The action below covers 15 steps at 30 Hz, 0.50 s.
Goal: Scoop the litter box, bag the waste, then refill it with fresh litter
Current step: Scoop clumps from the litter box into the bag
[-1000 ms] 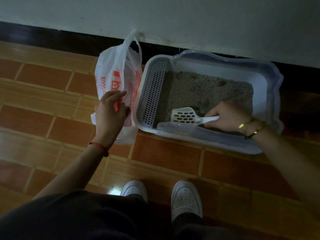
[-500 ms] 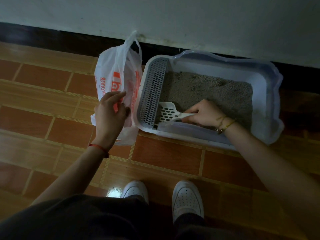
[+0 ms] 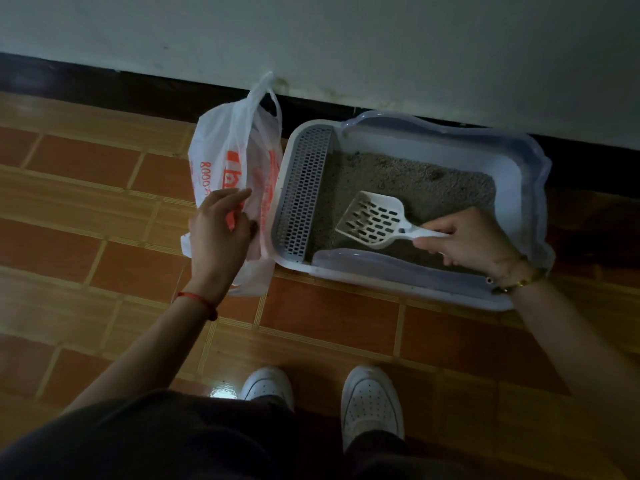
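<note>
Head view, looking down, listed near to far. Nearest are the person's dark trousers (image 3: 207,438) and 2 white shoes (image 3: 266,388), toes toward the wall, on a brown tiled floor (image 3: 104,237). In the middle ground are 2 bare hands. The left hand (image 3: 218,233), with 1 red cord (image 3: 197,301) at the wrist, rests against the near side of 1 white plastic bag (image 3: 225,161) printed in orange. Its fingers are relaxed and part-extended, touching the film, with no pinch to be made out. The right hand (image 3: 467,242), with gold bangles (image 3: 512,282) at the wrist (number unclear), is curled round the handle of 1 white slotted scoop (image 3: 372,220). The scoop's pan sits tilted over the litter, and its slots show no clump. Beyond stands 1 litter box (image 3: 391,263) on the floor against the skirting, just beside the bag. It has 1 perforated panel (image 3: 304,188) at its left end and grey litter (image 3: 433,181) filling the rest. Farthest are the dark skirting (image 3: 104,81) and the pale wall (image 3: 346,46). No fresh-litter container shows.

Step in hand, as judged: scooping. To do it well, drive the pan's front edge low under a clump rather than into it. Lift level and shake gently inside the box so loose grains fall through the slots. Then carry the load the short way across the perforated panel, with the left hand spreading the bag's mouth wide beneath it, so nothing drops on the floor
</note>
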{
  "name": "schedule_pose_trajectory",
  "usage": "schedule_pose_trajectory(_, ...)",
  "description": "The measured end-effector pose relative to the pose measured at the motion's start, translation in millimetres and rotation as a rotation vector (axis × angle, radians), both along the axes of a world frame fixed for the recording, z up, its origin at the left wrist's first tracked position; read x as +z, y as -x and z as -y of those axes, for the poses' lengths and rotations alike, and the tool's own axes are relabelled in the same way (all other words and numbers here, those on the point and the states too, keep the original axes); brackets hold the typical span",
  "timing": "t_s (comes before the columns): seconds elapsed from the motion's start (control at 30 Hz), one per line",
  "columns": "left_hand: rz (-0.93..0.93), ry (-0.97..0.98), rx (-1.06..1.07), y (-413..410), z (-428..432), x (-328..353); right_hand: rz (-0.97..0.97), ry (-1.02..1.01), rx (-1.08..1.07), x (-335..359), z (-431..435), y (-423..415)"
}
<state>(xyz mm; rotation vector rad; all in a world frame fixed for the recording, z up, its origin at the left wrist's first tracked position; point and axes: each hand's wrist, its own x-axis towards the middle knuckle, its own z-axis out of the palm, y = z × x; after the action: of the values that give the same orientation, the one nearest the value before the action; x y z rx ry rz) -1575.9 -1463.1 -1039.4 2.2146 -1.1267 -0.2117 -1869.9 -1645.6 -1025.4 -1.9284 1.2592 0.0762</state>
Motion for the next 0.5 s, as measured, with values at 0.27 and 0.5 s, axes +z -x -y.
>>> schedule_pose_trajectory(0.27, -0.003, 0.006, 0.009, 0, 0, 3, -0.001, 0.034, -0.257, -5, 11, 37)
schedule_pose_trajectory(0.5, -0.008, 0.001, 0.008, 3, 0, 5, -0.068, 0.088, -0.417, -16, 20, 40)
